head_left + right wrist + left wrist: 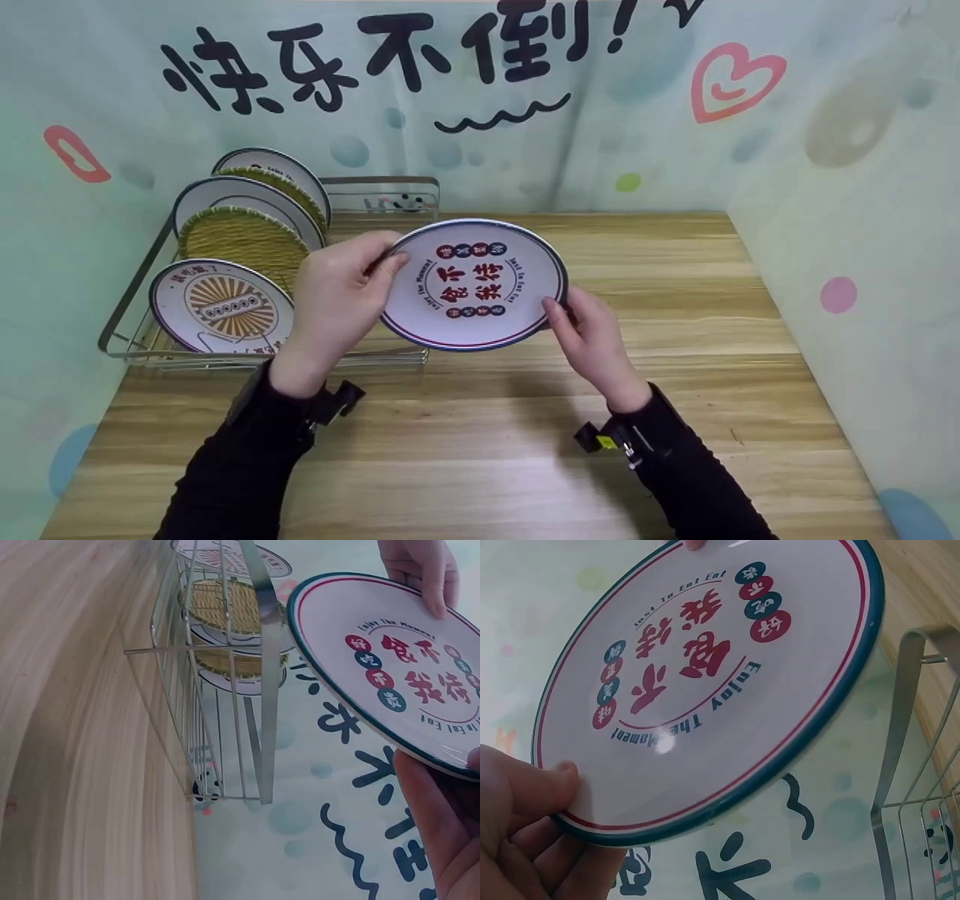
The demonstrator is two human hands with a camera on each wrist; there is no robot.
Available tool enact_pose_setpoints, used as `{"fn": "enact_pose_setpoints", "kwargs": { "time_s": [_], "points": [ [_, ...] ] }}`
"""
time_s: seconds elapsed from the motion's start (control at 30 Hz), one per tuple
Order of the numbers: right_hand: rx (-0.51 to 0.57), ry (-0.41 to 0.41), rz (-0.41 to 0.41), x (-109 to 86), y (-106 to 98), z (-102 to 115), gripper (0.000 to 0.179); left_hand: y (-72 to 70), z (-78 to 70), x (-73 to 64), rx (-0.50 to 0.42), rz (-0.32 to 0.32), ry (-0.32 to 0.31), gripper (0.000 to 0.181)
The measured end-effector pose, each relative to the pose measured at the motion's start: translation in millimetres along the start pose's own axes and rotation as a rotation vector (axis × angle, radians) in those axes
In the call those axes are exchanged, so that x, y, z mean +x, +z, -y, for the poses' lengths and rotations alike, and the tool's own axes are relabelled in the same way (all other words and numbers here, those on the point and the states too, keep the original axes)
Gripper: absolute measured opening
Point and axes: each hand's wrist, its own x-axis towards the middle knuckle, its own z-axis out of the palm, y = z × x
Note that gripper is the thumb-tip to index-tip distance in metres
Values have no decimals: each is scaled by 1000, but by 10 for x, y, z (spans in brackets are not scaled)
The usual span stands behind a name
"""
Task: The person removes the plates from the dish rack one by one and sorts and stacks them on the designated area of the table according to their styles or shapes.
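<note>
Both hands hold a white plate [472, 330] with a blue and red rim and red lettering, raised above the table and tilted toward the head camera. My left hand [337, 300] pinches its left edge, thumb on the printed face. At the lower right edge my right hand [596, 341] grips it, thumb on top and fingers underneath. The left wrist view shows the left thumb [551, 787] pressed on the plate's face near the rim. Behind the left forearm stands a wire rack [382, 180]. In it lean a plate with a sunburst print [176, 307] and a woven bamboo tray [240, 240].
Farther back in the rack are another white plate [199, 195], a second woven tray [311, 202] and a rear plate [292, 161]. The wooden table [465, 450] runs up to a printed backdrop [645, 172] with black characters, which also closes off both sides.
</note>
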Motion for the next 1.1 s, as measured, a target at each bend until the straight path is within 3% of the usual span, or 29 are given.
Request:
{"fn": "enact_pose_setpoints", "kwargs": {
  "time_s": [0.33,0.7,1.1],
  "points": [
    [53,109,-10,2,-118,-25,7,53,-11,-36,53,98,18,14],
    [158,299,-21,15,-278,-105,11,19,15,-87,86,232,-60,53],
    [78,404,-62,-57,-500,-293,15,-53,163,-196,98,319,-100,65]
  ]
}}
